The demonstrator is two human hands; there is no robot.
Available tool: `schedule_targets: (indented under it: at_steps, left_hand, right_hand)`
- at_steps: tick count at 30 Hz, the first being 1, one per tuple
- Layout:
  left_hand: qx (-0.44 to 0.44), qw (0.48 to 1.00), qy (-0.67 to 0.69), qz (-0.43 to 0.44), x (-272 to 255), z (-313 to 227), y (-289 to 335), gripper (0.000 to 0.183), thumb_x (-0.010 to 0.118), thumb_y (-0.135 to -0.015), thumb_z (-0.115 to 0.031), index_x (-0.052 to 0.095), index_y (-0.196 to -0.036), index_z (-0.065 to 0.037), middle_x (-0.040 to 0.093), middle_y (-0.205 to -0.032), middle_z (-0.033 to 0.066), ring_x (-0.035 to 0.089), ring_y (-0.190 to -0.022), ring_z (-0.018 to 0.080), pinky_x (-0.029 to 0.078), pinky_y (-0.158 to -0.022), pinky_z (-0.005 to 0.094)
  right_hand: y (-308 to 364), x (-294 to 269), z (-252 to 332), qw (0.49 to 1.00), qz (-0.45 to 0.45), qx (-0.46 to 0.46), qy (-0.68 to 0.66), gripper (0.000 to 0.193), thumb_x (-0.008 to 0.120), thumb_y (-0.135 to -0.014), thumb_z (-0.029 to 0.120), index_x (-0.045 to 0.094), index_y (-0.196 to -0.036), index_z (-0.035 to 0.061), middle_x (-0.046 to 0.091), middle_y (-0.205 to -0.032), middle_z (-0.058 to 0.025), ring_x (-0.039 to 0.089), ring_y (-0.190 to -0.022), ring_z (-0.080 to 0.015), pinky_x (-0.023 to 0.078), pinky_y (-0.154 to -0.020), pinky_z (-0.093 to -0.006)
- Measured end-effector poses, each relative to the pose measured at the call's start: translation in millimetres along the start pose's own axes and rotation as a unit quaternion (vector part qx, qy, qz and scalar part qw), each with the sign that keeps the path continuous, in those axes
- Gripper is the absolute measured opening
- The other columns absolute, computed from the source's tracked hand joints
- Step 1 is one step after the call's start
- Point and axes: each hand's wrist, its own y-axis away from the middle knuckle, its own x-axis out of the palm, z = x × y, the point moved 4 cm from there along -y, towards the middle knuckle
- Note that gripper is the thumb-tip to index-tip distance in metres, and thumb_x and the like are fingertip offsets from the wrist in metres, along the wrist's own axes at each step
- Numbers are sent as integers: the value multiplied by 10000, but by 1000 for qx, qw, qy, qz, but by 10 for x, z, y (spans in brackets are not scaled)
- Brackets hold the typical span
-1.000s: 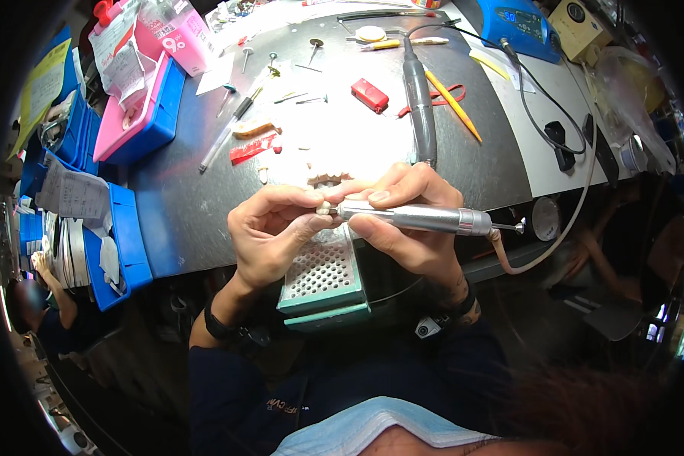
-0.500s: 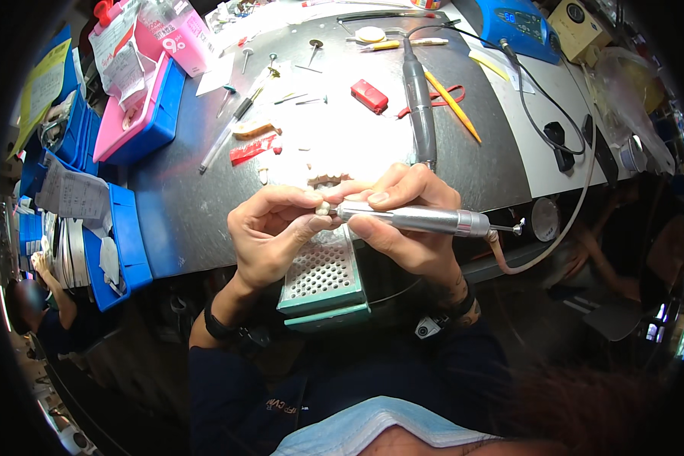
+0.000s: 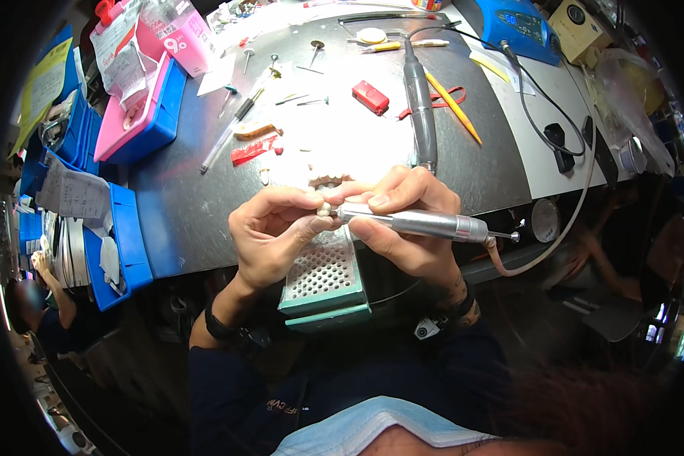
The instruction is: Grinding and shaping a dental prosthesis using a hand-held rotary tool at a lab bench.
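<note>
My left hand pinches a small whitish dental crown between thumb and fingertips. Wrapped round a silver rotary handpiece, my right hand points its tip leftward at the crown. The tip is close against the crown; whether it touches is too small to tell. Fingers of both hands meet just behind the piece. Partly hidden beyond them, a dental cast with a reddish-brown edge lies on the bench. Below my hands sits a green box with a perforated white top.
A dark handpiece, a yellow pencil-like tool, a red block and several burs lie on the metal bench. Blue bins line the left. A hose loops at right, near a blue control unit.
The rear end of the silver handpiece has dipped slightly toward me. Both hands keep nearly the same place and grip.
</note>
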Motion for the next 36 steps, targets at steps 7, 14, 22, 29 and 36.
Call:
schedule_targets:
  at_steps: [7, 14, 22, 29, 36]
  left_hand:
    - [9, 998, 67, -4, 39, 6, -34, 210, 595, -828, 129, 554, -1029, 83, 628, -993, 191, 649, -958, 264, 558, -868, 386]
    - [-3, 1000, 27, 6, 25, -2, -19, 217, 590, -823, 146, 556, -1028, 85, 623, -1004, 185, 643, -972, 249, 556, -871, 372]
    - [30, 999, -25, -7, 2, 2, 4, 240, 595, -793, 179, 578, -1012, 81, 621, -1011, 174, 640, -960, 223, 561, -855, 340]
    - [37, 999, -29, -13, 13, 0, 5, 236, 591, -790, 185, 583, -1001, 80, 620, -1012, 172, 639, -956, 216, 562, -851, 337]
    - [43, 999, -26, -16, 15, 25, 3, 232, 620, -782, 175, 587, -987, 71, 628, -989, 167, 642, -942, 208, 562, -836, 328]
  right_hand:
    - [17, -2, 38, 999, -30, -6, 9, 212, 694, -772, -66, 533, -878, 23, 571, -843, -99, 674, -935, -308, 546, -775, -349]
    - [-2, 14, 33, 999, -11, -23, 30, 227, 706, -760, -68, 532, -877, 19, 571, -835, -105, 674, -935, -315, 548, -773, -348]
    - [-7, 40, 44, 998, -7, -20, 53, 230, 720, -757, -56, 535, -874, 13, 589, -837, -109, 674, -931, -319, 552, -785, -365]
    - [-12, 41, 29, 997, 2, -38, 66, 218, 723, -763, -40, 539, -868, 10, 596, -828, -109, 675, -929, -313, 556, -774, -359]
    - [-9, 31, 74, 997, 31, -6, 65, 237, 668, -769, -109, 514, -905, 8, 594, -880, -143, 646, -968, -362, 527, -882, -487]
